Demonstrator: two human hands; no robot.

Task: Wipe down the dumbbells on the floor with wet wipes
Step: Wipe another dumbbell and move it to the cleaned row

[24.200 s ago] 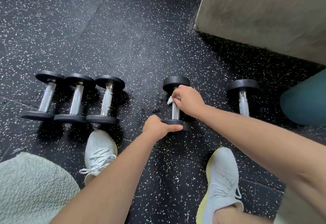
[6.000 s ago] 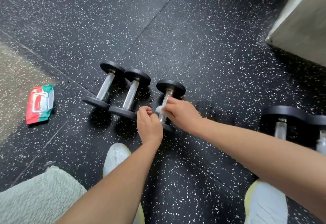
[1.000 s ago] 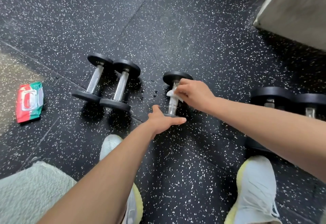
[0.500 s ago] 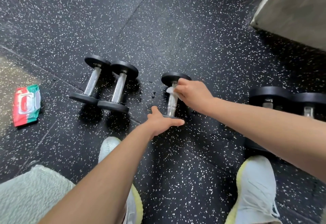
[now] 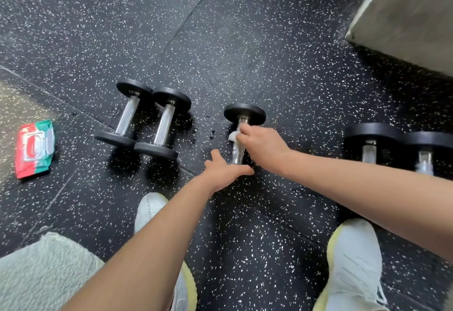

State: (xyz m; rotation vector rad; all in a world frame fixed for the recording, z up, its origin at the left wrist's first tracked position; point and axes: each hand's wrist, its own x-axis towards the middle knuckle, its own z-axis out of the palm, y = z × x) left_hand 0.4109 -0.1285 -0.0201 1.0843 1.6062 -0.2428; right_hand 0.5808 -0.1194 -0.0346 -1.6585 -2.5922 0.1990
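Observation:
A black dumbbell (image 5: pixel 244 114) with a chrome handle lies on the speckled floor in the middle. My right hand (image 5: pixel 263 144) holds a white wet wipe (image 5: pixel 233 135) pressed around the upper part of the handle. My left hand (image 5: pixel 224 171) rests over the dumbbell's near end plate, fingers spread across it and hiding it. To the left lie two more dumbbells (image 5: pixel 144 122) side by side. At the right edge, partly behind my right forearm, are another two dumbbells (image 5: pixel 397 144).
A red and green wet-wipe pack (image 5: pixel 34 147) lies on the floor at far left. A pale block (image 5: pixel 404 14) stands at the upper right. My two light shoes (image 5: pixel 353 266) are planted near the bottom, and a pale cloth-covered knee (image 5: pixel 44 274) fills the lower left.
My right hand with the wipe has slid a little down the handle toward me. My left hand stays on the near plate.

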